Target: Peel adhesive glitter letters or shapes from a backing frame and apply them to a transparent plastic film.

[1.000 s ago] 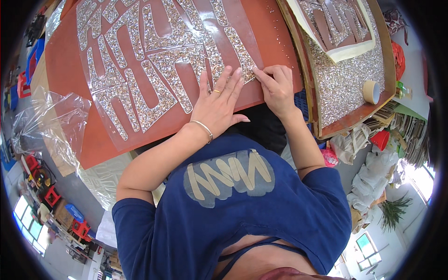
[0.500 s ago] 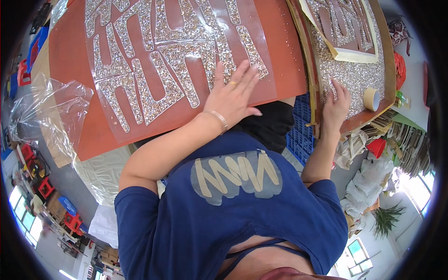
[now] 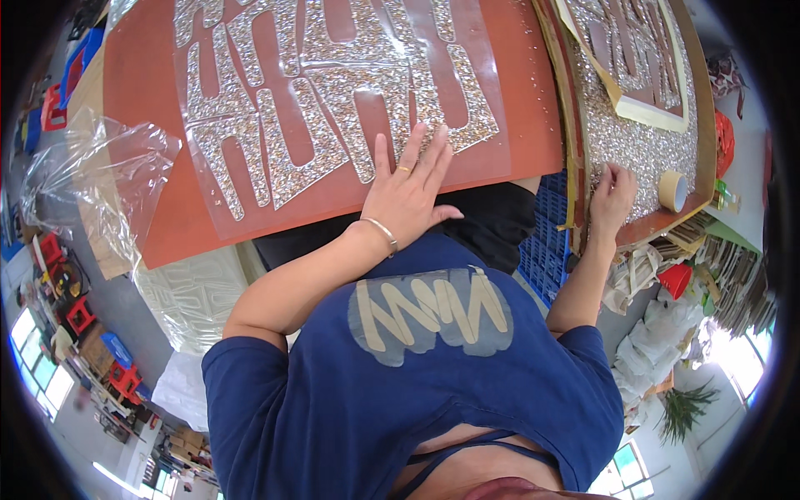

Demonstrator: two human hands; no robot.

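My left hand [image 3: 408,182] lies with fingers spread at the near edge of a clear plastic sheet [image 3: 229,225]. Its fingertips rest on the glittery pattern [image 3: 362,81], made of small silver and brown chips in shapes with long gaps. A ring and a bracelet are on this hand. My right hand [image 3: 614,200] is in the tray [image 3: 707,154] at the right, over a layer of loose shiny chips [image 3: 642,154]. Its fingers are curled and drawn together at the tips; whatever is between them is too small to make out.
A reddish-brown board [image 3: 533,100] lies under the sheet. In the tray are a tape roll [image 3: 672,191] and a pale-edged stencil frame [image 3: 654,115]. Crumpled clear film [image 3: 92,183] hangs at the left. Blue plastic crates [image 3: 546,229] stand between board and tray.
The fingers of my right hand have drawn in and closed over the chips. My left hand stays spread on the pattern, a little farther left along it. The whole view has shifted slightly.
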